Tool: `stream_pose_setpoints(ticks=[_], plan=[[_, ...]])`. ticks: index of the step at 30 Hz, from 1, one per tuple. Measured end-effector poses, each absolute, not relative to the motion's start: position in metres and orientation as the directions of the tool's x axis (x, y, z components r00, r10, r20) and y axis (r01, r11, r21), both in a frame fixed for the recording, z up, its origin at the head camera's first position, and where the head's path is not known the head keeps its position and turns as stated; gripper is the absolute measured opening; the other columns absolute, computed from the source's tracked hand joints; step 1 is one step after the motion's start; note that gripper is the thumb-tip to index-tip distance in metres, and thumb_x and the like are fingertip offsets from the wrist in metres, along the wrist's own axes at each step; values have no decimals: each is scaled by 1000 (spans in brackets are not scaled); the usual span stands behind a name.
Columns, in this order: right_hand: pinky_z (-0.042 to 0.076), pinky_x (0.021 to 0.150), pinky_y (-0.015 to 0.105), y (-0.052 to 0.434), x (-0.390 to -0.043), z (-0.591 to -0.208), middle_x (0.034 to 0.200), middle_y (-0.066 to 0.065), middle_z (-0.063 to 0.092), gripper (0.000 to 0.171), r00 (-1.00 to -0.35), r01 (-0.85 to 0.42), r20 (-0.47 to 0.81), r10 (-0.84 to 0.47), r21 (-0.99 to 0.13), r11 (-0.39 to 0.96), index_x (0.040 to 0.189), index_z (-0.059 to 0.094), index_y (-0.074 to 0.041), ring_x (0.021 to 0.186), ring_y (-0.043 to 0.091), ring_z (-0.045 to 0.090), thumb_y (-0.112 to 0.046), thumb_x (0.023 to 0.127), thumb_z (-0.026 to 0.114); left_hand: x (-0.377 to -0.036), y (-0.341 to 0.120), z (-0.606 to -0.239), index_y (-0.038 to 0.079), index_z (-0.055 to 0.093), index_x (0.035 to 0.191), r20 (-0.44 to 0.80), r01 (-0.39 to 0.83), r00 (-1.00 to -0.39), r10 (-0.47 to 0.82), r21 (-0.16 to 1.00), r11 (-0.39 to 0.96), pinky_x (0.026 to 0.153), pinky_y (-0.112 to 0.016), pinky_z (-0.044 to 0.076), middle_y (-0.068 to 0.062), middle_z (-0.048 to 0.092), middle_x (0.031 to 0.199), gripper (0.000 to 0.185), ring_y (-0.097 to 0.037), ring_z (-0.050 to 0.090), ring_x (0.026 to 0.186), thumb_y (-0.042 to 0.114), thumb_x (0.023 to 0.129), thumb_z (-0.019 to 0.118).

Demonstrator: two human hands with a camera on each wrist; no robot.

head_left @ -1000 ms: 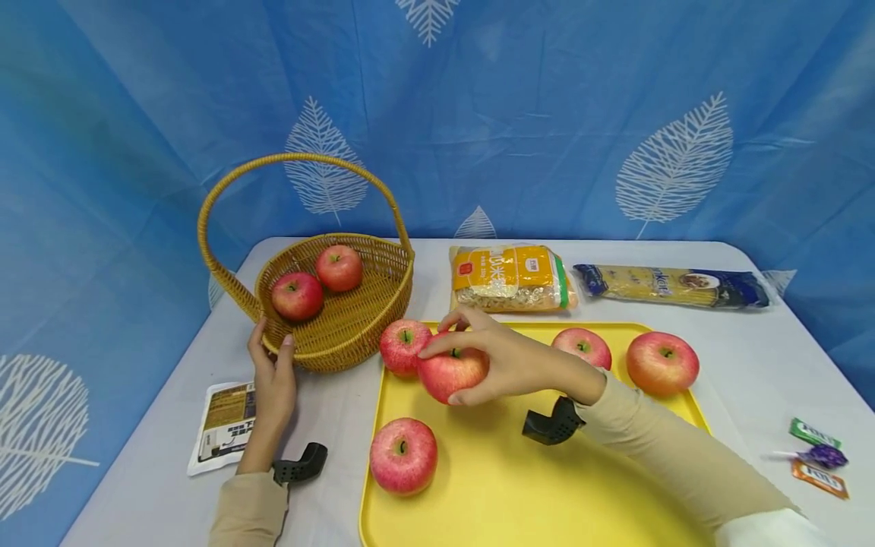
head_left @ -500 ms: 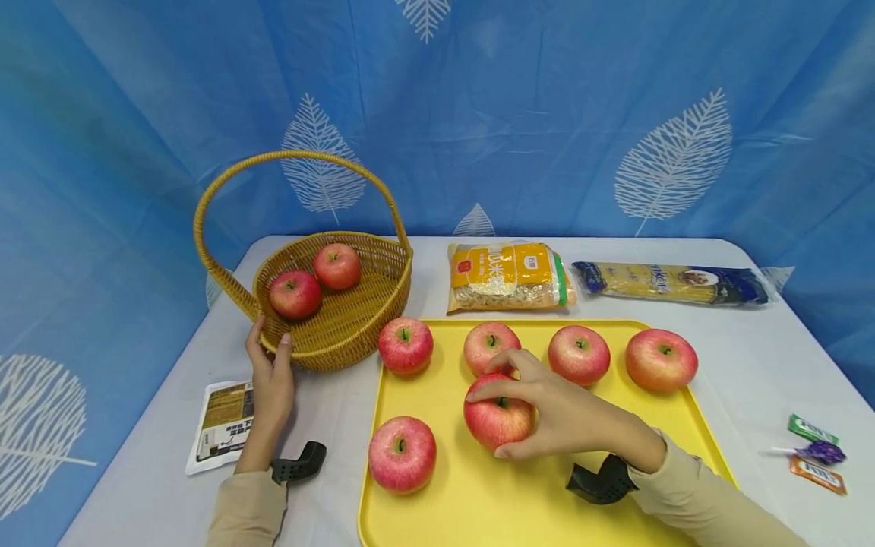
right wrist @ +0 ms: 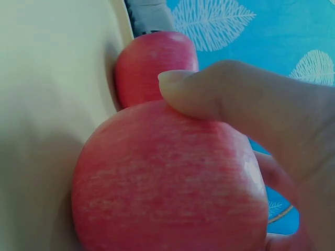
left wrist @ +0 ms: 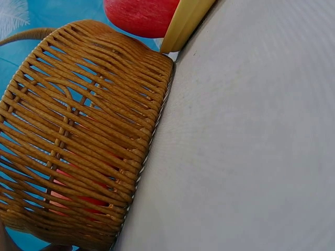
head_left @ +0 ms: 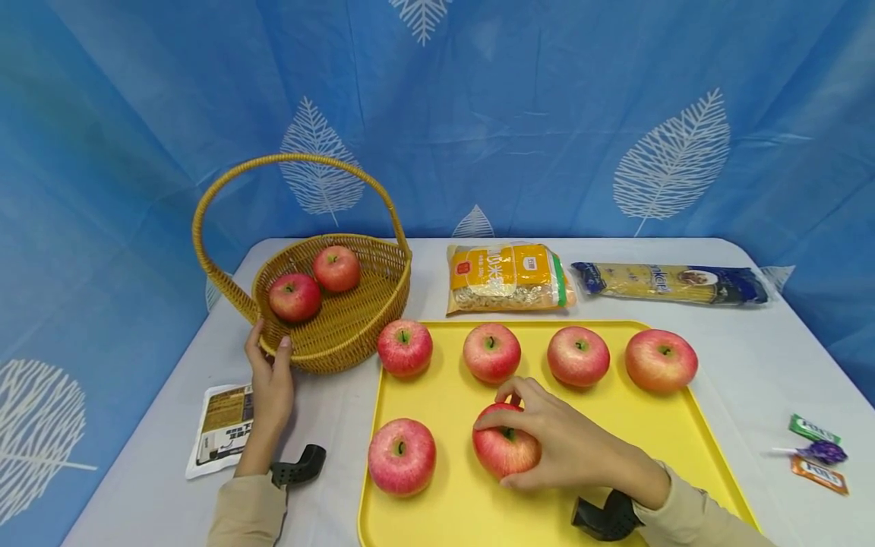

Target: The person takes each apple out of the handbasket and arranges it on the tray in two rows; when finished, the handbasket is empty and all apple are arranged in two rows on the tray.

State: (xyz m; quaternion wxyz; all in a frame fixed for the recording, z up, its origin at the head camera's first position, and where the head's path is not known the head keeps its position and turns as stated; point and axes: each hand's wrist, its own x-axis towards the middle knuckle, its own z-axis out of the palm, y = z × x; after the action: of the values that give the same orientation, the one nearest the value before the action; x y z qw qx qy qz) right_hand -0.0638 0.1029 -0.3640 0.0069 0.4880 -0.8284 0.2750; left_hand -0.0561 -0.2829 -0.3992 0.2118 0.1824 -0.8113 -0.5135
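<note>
My right hand (head_left: 567, 444) grips a red apple (head_left: 497, 454) low over the middle of the yellow tray (head_left: 458, 513), fingers and thumb around its sides. In the right wrist view the thumb lies across that apple (right wrist: 167, 178), with another apple (right wrist: 152, 65) behind it. My left hand (head_left: 273, 391) holds the near left rim of a wicker basket (head_left: 342, 354) with a tall arched handle. Two apples, one of them a darker red apple (head_left: 295, 297), lie inside the basket. Its woven wall (left wrist: 78, 120) fills much of the left wrist view.
Along the tray's back edge sit several apples, from the left apple (head_left: 405, 348) to the right apple (head_left: 661, 361). Another apple (head_left: 402, 457) is at front left. Behind are a grain bag (head_left: 509, 279) and a spaghetti pack (head_left: 670, 285). Candies (head_left: 820, 453) lie right, a pouch (head_left: 222, 431) left.
My right hand has carried its apple from beside the tray's back-left apple rightward and toward me, lower over the tray's middle. The left hand has stayed at the basket rim.
</note>
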Motion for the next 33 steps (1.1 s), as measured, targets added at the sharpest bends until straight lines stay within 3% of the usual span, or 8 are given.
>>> stream_pose_setpoints(ticks=[9, 18, 33], plan=[[38, 75, 21, 103, -58, -371, 105, -11, 36, 58, -542, -813, 292, -788, -420, 403, 114, 53, -41, 94, 2, 35, -55, 62, 75, -57, -283, -400, 29, 8, 143, 152, -89, -840, -521, 908, 410, 113, -47, 12, -6, 7, 153, 56, -25, 10, 140, 39, 96, 35], [34, 72, 16, 105, -55, -375, 105, -10, 31, 74, -559, -789, 241, -793, -447, 421, 122, 49, -33, 92, 2, 30, -65, 58, 70, -57, -284, -403, 30, 9, 143, 147, -94, -838, -525, 909, 405, 113, -46, 13, -5, 8, 152, 55, -23, 11, 140, 41, 95, 35], [43, 80, 27, 107, -54, -377, 119, -7, 37, 84, -542, -799, 201, -816, -427, 425, 134, 37, -33, 104, 6, 38, -71, 63, 60, -57, -284, -402, 29, 8, 143, 154, -84, -840, -521, 911, 405, 113, -46, 12, -5, 7, 153, 56, -23, 10, 140, 39, 96, 35]])
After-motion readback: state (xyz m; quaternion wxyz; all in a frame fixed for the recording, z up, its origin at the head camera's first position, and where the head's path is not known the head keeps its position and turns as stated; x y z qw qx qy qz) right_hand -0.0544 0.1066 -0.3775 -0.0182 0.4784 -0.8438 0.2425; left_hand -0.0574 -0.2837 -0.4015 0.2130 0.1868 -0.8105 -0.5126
